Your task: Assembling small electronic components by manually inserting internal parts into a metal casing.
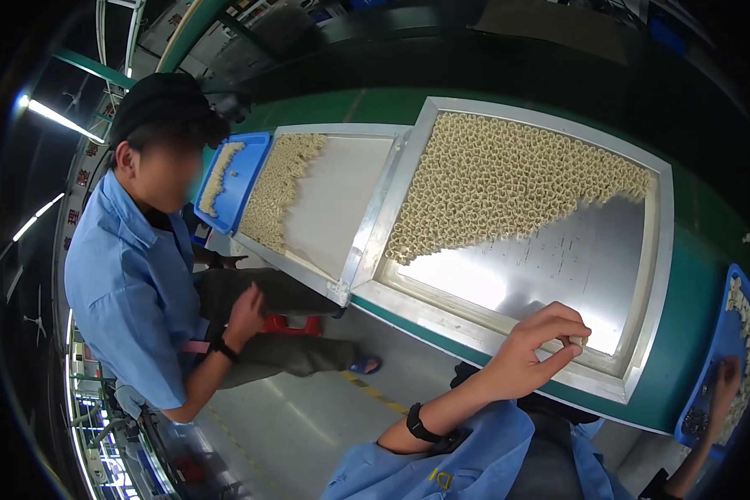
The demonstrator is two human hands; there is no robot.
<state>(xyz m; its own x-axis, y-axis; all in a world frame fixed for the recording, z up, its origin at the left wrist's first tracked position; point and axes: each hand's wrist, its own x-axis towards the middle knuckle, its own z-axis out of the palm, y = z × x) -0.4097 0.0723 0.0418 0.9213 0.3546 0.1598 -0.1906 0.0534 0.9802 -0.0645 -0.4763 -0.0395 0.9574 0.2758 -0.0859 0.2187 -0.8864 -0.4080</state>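
L hand (535, 346) pinching ring (577, 341) at tray (660, 275) edge | R hand (723, 382) in blue bin (719, 350), grip can't tell

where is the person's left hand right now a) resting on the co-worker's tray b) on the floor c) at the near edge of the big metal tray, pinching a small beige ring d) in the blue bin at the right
c: the left hand is at the near edge of the big metal tray, fingertips pinching a small beige ring, while the right hand reaches into the blue bin.
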